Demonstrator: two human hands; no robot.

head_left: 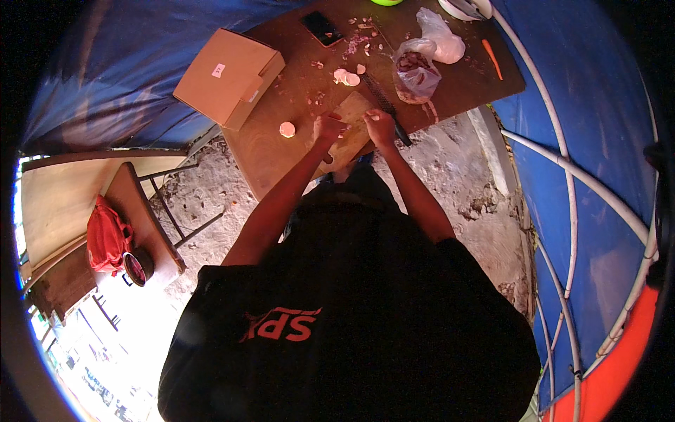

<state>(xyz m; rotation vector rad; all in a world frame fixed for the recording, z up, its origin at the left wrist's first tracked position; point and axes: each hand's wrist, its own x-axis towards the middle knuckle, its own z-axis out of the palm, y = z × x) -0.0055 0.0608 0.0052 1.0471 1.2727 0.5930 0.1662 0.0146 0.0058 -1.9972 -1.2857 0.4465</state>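
Observation:
My left hand (pixel 328 129) and my right hand (pixel 380 127) face each other over a wooden cutting board (pixel 353 107) at the table's near edge. The fingers of both are closed in a pinch. Small pale bits show at the fingertips, too small to name. Just right of the board lies a long dark blade (pixel 378 93) with a black handle (pixel 403 134), beside my right hand. Beyond the board is a cluster of pale, rounded pieces (pixel 346 77). One round, pale cut piece (pixel 287 129) sits left of my left hand.
A cardboard box (pixel 228 76) stands at the table's left. A phone (pixel 322 29) and scattered peelings (pixel 355 46) lie farther back. Clear plastic bags (pixel 416 70), one with reddish-brown contents, and an orange tapered thing (pixel 493 59) are on the right. White poles (pixel 548 84) line the blue tarp.

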